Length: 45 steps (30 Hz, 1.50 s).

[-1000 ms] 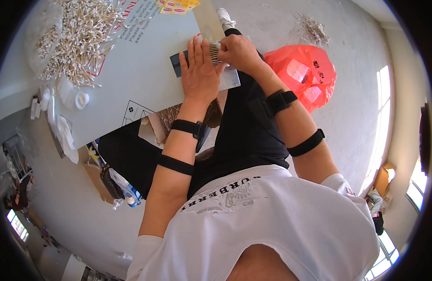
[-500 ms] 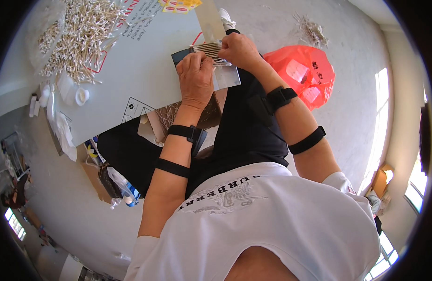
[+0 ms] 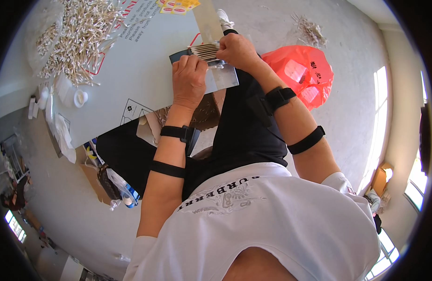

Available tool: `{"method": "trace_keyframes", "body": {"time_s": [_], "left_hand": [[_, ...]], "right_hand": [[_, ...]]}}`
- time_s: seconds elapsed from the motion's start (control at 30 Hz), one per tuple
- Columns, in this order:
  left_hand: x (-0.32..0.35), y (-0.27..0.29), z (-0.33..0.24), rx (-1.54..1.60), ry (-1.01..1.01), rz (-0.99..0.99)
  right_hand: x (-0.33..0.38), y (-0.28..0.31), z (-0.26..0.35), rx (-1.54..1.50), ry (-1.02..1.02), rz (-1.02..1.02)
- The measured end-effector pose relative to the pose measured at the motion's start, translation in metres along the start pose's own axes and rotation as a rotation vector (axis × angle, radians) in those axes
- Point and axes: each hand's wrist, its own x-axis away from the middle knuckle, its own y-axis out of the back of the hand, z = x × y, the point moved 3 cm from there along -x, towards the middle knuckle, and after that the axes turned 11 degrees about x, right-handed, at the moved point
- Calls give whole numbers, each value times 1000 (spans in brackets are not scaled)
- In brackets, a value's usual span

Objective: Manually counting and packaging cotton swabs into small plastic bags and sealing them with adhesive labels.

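Closest to you is your white shirt [image 3: 281, 210], smooth cloth with soft folds and dark lettering, above matte black trousers [image 3: 246, 117]. Flat black straps [image 3: 168, 169] ring both your forearms. Just past your lap, under the table edge, sits a rough brown cardboard box [image 3: 147, 133] with thin pale sticks inside.

Your left hand [image 3: 189, 80] is half closed, knuckles up, fingertips bent at the lower left of a row of cotton swabs [image 3: 205, 51]; you can't tell from here whether it grips any. Your right hand [image 3: 238, 49] is curled in tightly at the row's right end, its fingertips hidden, so its hold can't be told either. The swabs lie side by side between both hands, slim sticks with white tips, over a shiny flat metal plate [image 3: 226, 78] at the table's right edge. Your own fingers block the view of both ends.

The table [image 3: 143, 65] has a smooth grey top with printed lines. To its left are a small round white tub [image 3: 80, 98], a big tangled swab pile [image 3: 78, 42] and crinkly clear plastic [image 3: 31, 35]; a yellow sheet [image 3: 176, 5] lies at the far side. Beyond your right leg, a glossy, creased red bag [image 3: 314, 65] takes up floor space, with a loose heap of sticks [image 3: 309, 30] farther out.
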Motion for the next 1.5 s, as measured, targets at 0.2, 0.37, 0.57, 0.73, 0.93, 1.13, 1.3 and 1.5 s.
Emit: {"method": "trace_keyframes", "body": {"time_s": [0.2,0.37,0.57,0.73,0.93,1.13,1.3,1.5], "left_hand": [[1,1,5,-30,120,17],[-3,4,5,-62,133,2],[-19,-11,-1,-137,91,26],[-22,-8,1,-47,24,110],[-20,-7,-4,41,37,47],[-20,-11,-3,-47,63,53],[-26,-6,-5,-124,14,62],[-32,-9,-9,-144,18,200]], "right_hand": [[1,1,1,0,3,-5],[1,2,2,-10,10,13],[-1,0,-1,-3,32,30],[1,-3,-6,-89,97,-67],[2,-3,-19,-157,7,-202],[21,-4,-13,-262,92,-179],[21,-4,-13,-245,81,-189],[21,-6,-17,-259,68,-229]]}}
